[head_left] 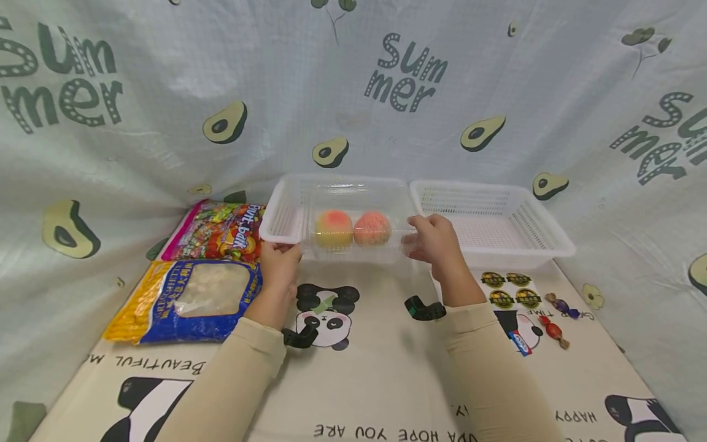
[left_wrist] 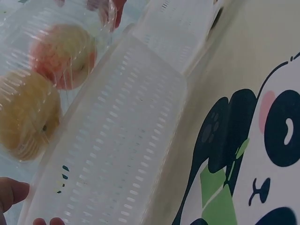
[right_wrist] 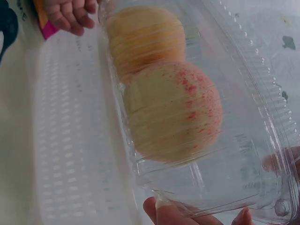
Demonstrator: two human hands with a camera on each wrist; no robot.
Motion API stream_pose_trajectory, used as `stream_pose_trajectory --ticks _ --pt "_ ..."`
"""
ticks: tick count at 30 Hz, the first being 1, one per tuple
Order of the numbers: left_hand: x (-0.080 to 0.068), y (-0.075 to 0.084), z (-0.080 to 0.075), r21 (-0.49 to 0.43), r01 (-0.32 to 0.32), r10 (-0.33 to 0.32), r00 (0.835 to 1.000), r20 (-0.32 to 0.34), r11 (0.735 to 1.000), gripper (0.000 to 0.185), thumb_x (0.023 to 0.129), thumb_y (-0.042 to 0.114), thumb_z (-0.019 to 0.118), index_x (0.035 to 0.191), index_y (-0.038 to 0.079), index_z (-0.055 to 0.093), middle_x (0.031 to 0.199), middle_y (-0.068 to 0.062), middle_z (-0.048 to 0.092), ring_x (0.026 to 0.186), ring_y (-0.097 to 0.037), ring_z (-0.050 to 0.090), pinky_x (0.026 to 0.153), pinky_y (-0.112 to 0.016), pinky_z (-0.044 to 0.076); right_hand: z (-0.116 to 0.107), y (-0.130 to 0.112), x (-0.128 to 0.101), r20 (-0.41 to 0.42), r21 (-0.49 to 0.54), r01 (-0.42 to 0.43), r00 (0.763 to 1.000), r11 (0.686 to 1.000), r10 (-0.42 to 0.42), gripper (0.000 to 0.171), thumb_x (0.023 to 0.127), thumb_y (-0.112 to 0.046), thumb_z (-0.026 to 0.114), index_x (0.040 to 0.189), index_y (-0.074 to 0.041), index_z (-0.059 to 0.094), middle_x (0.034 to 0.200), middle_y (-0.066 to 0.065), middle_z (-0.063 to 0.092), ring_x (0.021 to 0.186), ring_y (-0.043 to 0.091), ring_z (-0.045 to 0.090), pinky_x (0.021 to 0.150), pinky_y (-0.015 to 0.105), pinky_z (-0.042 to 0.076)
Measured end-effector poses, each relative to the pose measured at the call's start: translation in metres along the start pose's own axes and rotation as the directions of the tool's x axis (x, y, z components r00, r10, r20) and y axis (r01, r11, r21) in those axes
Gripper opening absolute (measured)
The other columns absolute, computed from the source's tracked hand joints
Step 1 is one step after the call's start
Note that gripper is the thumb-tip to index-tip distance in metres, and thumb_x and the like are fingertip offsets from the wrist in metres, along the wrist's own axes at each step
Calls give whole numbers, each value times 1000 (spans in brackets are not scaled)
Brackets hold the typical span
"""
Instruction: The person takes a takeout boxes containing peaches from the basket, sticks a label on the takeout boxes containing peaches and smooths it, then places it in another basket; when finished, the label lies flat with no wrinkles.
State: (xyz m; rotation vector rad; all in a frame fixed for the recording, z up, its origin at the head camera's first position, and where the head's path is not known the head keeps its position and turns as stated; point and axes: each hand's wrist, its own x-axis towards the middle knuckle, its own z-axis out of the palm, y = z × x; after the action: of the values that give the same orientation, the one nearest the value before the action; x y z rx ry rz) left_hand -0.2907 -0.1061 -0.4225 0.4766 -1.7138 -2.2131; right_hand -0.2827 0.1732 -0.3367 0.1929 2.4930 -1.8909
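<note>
Beige sleeves come in from the bottom, and both hands are on a clear plastic box [head_left: 353, 230] with two peaches in it, held over the left basket [head_left: 276, 224], low above it or maybe resting on its rim, can't tell which. The left hand [head_left: 280, 264] has its fingers curled round the box's left end, and the right hand [head_left: 436, 239] pinches the right end, thumb under and fingers [right_wrist: 164, 213] on the rim. The wrist views show the peaches [right_wrist: 171, 110] packed tight side by side. My take: keep the box level, hold it by the stiff rim rather than the thin lid so it doesn't pop open, and keep both ends at the same height. On the table closer in lie two snack bags [head_left: 185, 301] on the left and a few wrapped candies [head_left: 555, 316] on the right. Further back, a second basket [head_left: 544, 230] sits just beside the first.
</note>
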Motion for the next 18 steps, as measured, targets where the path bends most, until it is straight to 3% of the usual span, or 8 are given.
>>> stream_pose_trajectory --ticks 7,14,18 --pt "0 1 -2 9 -22 22 1000 21 1000 65 87 6 78 144 3 45 137 -18 58 107 -20 59 96 -33 55 0 13 -23 -27 -2 38 999 999 -38 41 101 -36 53 112 3 51 111 23 67 83 22 74 71 32 63" --pt "1 0 -1 13 -35 35 999 39 999 61 87 5 79 140 3 48 137 -22 58 103 -19 63 93 -32 57 -3 27 -48 -51 15 62 997 998 -61 30 102 -31 53 102 -1 51 103 23 74 80 18 76 69 28 61" --pt "3 -1 -2 -2 -38 38 998 57 999 61 88 4 78 141 4 47 139 -21 57 109 -22 61 96 -33 55 -6 30 -60 -49 33 77 996 996 -76 28 103 -28 51 102 1 50 105 26 74 80 19 76 70 30 62"
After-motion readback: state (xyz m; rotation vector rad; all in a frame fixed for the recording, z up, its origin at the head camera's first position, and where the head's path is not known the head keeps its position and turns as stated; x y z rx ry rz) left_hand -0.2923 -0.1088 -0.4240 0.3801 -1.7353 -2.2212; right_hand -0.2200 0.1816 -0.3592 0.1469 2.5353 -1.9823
